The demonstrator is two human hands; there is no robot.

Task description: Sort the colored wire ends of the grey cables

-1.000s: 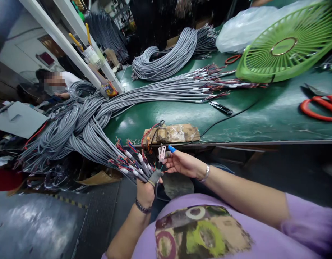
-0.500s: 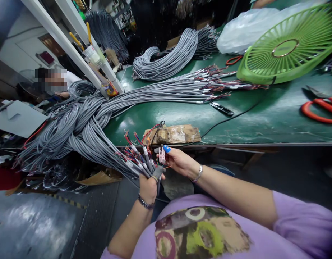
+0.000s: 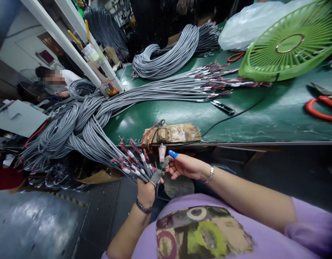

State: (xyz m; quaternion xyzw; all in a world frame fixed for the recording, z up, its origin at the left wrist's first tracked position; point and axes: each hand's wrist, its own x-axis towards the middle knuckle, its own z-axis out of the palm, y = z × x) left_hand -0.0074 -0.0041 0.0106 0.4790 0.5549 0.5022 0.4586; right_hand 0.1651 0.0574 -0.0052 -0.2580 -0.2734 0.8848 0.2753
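My left hand [image 3: 147, 189], with a grey covering on its thumb, is closed around a bundle of grey cables [image 3: 140, 172] whose stripped ends show red, blue and white wires. Just right of it is my right hand [image 3: 183, 166], with a blue cover on one finger and a grey one on another. Its fingertips are pressed together at thin coloured wires [image 3: 162, 168] beside the left thumb. A pale pink clip-like piece [image 3: 162, 153] stands above the fingertips, at the table edge by a worn wooden block [image 3: 182, 133].
Long grey cables [image 3: 144, 92] stretch over the green table [image 3: 144, 117]. Black snips [image 3: 222, 107], red-handled scissors [image 3: 321, 108] and a green fan [image 3: 290, 45] lie to the right. A person [image 3: 58, 79] sits at the far left.
My right hand has let go of the pink piece, moved slightly right and down, and brought its fingers to the wires. The held cable ends have shifted a little left.
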